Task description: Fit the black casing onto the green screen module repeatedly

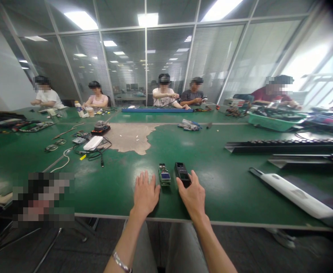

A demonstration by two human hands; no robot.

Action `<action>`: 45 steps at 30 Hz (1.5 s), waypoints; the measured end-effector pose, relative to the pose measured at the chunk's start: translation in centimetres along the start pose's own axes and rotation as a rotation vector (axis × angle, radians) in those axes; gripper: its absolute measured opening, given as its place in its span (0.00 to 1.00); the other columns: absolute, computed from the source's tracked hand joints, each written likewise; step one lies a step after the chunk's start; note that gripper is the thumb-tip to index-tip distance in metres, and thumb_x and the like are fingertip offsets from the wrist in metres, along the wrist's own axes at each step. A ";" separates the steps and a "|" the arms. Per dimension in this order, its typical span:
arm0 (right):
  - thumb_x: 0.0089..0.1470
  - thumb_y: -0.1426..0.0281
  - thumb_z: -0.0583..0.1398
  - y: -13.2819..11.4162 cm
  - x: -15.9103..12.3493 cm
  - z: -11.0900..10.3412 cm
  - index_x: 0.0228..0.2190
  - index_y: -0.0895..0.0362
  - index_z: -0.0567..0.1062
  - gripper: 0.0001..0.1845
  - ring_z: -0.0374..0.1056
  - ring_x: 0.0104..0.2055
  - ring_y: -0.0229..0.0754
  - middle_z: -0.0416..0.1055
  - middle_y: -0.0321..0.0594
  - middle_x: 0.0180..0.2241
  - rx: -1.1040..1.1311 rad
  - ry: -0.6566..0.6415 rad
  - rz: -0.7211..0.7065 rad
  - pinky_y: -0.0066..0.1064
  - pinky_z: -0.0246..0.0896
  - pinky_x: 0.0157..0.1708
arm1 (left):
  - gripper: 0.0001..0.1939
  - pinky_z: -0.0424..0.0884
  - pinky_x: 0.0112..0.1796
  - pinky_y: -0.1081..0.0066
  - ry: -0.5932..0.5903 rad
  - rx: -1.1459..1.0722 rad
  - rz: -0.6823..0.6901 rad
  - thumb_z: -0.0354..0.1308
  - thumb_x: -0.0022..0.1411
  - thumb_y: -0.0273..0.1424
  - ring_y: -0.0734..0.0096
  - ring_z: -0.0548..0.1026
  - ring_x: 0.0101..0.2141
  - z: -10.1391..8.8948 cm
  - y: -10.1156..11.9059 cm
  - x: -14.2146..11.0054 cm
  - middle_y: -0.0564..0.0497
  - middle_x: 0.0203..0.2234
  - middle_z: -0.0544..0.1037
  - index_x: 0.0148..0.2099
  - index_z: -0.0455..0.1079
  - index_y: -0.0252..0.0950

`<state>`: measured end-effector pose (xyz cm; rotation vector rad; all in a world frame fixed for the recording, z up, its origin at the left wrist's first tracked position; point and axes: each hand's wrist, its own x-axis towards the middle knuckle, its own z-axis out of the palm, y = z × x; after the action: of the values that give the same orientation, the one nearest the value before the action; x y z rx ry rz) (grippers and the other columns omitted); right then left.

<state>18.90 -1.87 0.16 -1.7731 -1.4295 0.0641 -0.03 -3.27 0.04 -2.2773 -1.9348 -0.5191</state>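
Observation:
My left hand [145,192] lies flat on the green tabletop, its fingers stretched forward and holding nothing. Just to its right is a small circuit board [164,176] with a blue display, lying apart from the fingers. My right hand [193,193] grips the near end of a black plastic housing [181,169], thumb on its left side and fingers on its right. The housing rests on the table with its cut-out openings facing up. Part of its near end is hidden behind my hand.
Left of centre lie a white power bank [93,143], dark cables and small boards. A white elongated device [297,193] and black metal channels [285,146] lie to the right. A green basket [275,123] stands farther back. Several people sit along the far side.

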 end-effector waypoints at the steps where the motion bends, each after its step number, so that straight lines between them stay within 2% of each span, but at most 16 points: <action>1: 0.55 0.55 0.56 0.0 -0.1 0.0 0.61 0.69 0.58 0.41 0.71 0.50 0.56 0.73 0.58 0.50 -0.016 -0.008 -0.008 0.43 0.63 0.49 | 0.26 0.51 0.62 0.46 0.001 0.002 0.002 0.44 0.71 0.43 0.48 0.52 0.66 0.0 0.0 0.0 0.40 0.66 0.57 0.65 0.61 0.38; 6: 0.57 0.56 0.55 -0.1 -0.3 0.2 0.60 0.69 0.60 0.38 0.70 0.49 0.55 0.72 0.60 0.50 -0.106 -0.043 -0.023 0.42 0.62 0.48 | 0.27 0.50 0.62 0.47 0.003 0.016 0.004 0.45 0.70 0.44 0.48 0.52 0.66 0.1 0.0 0.0 0.39 0.66 0.58 0.65 0.61 0.37; 9: 0.57 0.55 0.56 -0.1 -0.4 0.2 0.60 0.69 0.60 0.39 0.69 0.50 0.56 0.71 0.60 0.51 -0.136 -0.049 -0.020 0.42 0.62 0.48 | 0.27 0.50 0.62 0.47 0.006 0.016 0.006 0.45 0.70 0.44 0.48 0.52 0.66 0.1 0.0 0.0 0.39 0.66 0.58 0.65 0.61 0.37; 15: 0.57 0.56 0.55 0.2 -0.5 0.2 0.59 0.70 0.61 0.37 0.70 0.49 0.56 0.72 0.60 0.50 -0.136 -0.051 -0.042 0.42 0.62 0.47 | 0.27 0.51 0.62 0.48 0.011 0.014 0.002 0.45 0.70 0.44 0.48 0.52 0.66 0.1 0.0 0.0 0.39 0.65 0.59 0.65 0.61 0.37; 19: 0.57 0.55 0.55 0.1 -0.6 -0.2 0.59 0.68 0.63 0.37 0.71 0.49 0.56 0.73 0.60 0.50 -0.114 -0.048 -0.009 0.43 0.63 0.47 | 0.28 0.51 0.61 0.47 0.005 0.007 0.002 0.45 0.70 0.45 0.48 0.53 0.66 0.0 -0.1 -0.1 0.39 0.65 0.59 0.65 0.61 0.37; 25: 0.56 0.51 0.55 -2.4 -0.8 -1.2 0.61 0.66 0.61 0.41 0.72 0.49 0.54 0.70 0.58 0.53 0.076 0.052 -0.017 0.43 0.63 0.49 | 0.27 0.51 0.61 0.46 0.009 0.002 -0.009 0.47 0.69 0.44 0.47 0.53 0.65 0.2 -0.1 -0.1 0.40 0.65 0.59 0.65 0.61 0.39; 32: 0.58 0.54 0.55 -6.2 -1.2 -0.4 0.63 0.66 0.56 0.41 0.70 0.51 0.55 0.70 0.58 0.54 0.080 -0.004 -0.117 0.44 0.64 0.49 | 0.27 0.52 0.61 0.46 0.013 -0.009 -0.017 0.48 0.68 0.43 0.47 0.53 0.65 0.1 -0.1 -0.2 0.39 0.65 0.60 0.65 0.60 0.37; 45: 0.60 0.58 0.53 -7.4 -1.5 1.0 0.63 0.66 0.55 0.37 0.71 0.45 0.55 0.74 0.56 0.45 -0.060 -0.046 -0.180 0.41 0.64 0.43 | 0.27 0.52 0.61 0.46 -0.003 -0.009 -0.011 0.48 0.68 0.42 0.46 0.54 0.65 -0.1 0.0 -0.1 0.39 0.64 0.61 0.65 0.60 0.38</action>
<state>12.08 -2.51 3.45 -1.6926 -1.6338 -0.0325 -0.08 -3.37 0.10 -2.2755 -1.9520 -0.5272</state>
